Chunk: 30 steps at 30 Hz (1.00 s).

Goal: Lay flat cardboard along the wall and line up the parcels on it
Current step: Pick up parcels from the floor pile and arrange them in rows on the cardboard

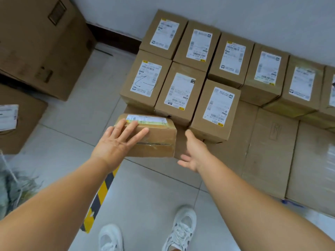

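Left hand [119, 140] steadies crosswise-lying parcel [154, 134].

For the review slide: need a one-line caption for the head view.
Left hand rests flat on a small parcel beside labelled boxes lined on flat cardboard; right hand open.

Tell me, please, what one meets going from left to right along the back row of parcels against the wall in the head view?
Five labelled parcels: first parcel → second parcel → third parcel → fourth parcel → fifth parcel. A sixth at the right edge is cut off.
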Motion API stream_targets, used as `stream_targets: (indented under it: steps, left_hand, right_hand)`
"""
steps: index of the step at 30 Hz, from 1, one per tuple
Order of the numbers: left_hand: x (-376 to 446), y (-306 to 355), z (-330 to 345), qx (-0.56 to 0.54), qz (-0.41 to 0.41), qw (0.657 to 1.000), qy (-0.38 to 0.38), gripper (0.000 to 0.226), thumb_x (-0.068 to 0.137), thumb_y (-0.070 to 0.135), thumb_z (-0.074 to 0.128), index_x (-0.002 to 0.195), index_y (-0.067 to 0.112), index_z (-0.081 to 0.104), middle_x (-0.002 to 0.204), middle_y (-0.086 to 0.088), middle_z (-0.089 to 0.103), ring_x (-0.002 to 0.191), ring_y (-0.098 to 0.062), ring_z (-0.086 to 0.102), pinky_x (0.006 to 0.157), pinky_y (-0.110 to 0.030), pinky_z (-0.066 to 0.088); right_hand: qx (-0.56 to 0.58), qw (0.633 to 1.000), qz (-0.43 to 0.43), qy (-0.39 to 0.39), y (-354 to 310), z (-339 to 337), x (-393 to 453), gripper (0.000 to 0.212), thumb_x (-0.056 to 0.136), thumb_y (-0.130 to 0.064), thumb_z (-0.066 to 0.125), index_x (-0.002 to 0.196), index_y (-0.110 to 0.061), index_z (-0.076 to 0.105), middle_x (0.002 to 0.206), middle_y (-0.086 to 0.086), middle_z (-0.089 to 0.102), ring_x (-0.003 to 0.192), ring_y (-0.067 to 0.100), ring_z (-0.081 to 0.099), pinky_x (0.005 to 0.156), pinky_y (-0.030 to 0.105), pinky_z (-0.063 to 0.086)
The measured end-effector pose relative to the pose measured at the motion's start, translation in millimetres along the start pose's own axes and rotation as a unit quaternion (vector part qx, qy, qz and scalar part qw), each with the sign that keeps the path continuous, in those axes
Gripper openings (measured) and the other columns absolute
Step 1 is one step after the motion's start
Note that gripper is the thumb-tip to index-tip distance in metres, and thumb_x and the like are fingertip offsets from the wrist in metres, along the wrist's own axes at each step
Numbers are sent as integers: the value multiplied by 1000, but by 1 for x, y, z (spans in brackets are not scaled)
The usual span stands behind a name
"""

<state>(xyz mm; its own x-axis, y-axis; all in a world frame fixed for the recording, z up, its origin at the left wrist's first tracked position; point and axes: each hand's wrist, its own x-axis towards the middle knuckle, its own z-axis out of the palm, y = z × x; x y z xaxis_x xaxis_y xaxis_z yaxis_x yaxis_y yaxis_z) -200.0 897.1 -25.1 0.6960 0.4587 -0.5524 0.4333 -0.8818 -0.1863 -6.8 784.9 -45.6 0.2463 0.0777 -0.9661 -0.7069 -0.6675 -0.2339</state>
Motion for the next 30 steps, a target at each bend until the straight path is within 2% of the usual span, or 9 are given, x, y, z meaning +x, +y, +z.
stream_targets:
  steps: [4, 7, 9, 11, 14, 17, 19, 26, 30]
  left_hand:
    - [2, -17, 10, -45, -3, 999, -6, 106, 92, 12, 50, 125, 39, -47, 154, -8, -24, 141, -39, -21, 117, -42, 16]
    - [3, -32, 23, -213, -12, 977, -1, 113, 82, 34, 71, 144, 43, -24, 153, -1, -24, 144, -34, -17, 113, -46, 26]
    - [6, -35, 28, -415, -112, 903, 9, 115, 76, 40, 75, 146, 41, -15, 155, 2, -14, 144, -32, 10, 108, -45, 34]
    - [15, -38, 36, -571, -216, 792, -4, 110, 81, 46, 69, 148, 33, -16, 155, -8, 10, 135, -31, 33, 104, -42, 38]
    - [30, -43, 44, -655, -302, 692, -25, 84, 91, 52, 51, 151, 19, 3, 145, -12, 36, 126, -33, 42, 103, -47, 40]
    - [36, -50, 39, -670, -315, 672, 29, 52, 96, 46, 43, 136, 15, 32, 123, -7, 50, 107, -28, 51, 91, -43, 46]
    - [38, -57, 34, -697, -303, 647, 65, 36, 95, 45, 43, 121, 20, 39, 107, 0, 52, 91, -20, 51, 78, -37, 46]
    - [48, -74, 29, -743, -272, 608, 64, 19, 96, 32, 41, 113, 25, 38, 91, 8, 47, 76, -7, 44, 62, -28, 38]
    - [46, -79, 37, -758, -283, 583, 76, 11, 95, 24, 46, 105, 22, 42, 90, 6, 49, 76, -8, 45, 62, -26, 37]
  right_hand:
    - [-26, 998, -12, -48, 3, 50, -12, 67, 87, -67, 44, 142, -30, 37, 146, 1, 41, 129, 32, 43, 98, 54, 44]
    - [2, 1000, -16, -11, 9, 72, -6, 71, 86, -68, 46, 142, -26, 37, 143, 1, 42, 126, 31, 45, 98, 53, 46]
    - [25, 1000, -11, 15, 15, 83, -1, 69, 87, -66, 46, 141, -25, 39, 141, 1, 43, 123, 33, 47, 98, 52, 47]
    - [48, 998, -16, 27, 20, 94, 7, 63, 89, -59, 47, 140, -23, 40, 139, 3, 45, 120, 34, 48, 99, 53, 46]
    - [53, 998, -7, 46, 26, 110, 12, 67, 85, -59, 47, 140, -22, 37, 138, 5, 44, 122, 36, 45, 97, 61, 39]
    - [64, 995, -1, 71, 30, 118, 13, 91, 70, -78, 49, 142, -25, 34, 139, 1, 44, 125, 35, 44, 100, 61, 36]
    - [77, 993, -24, 85, 32, 120, 12, 91, 70, -79, 49, 141, -24, 35, 137, 0, 46, 124, 32, 45, 103, 55, 36]
    - [133, 975, -149, 96, 27, 134, 7, 23, 82, -23, 44, 104, -22, 52, 101, 3, 56, 91, 27, 50, 81, 38, 44]
    - [137, 968, -185, 100, 24, 134, 5, 37, 88, -5, 43, 115, -28, 52, 110, -5, 60, 92, 13, 55, 79, 28, 47]
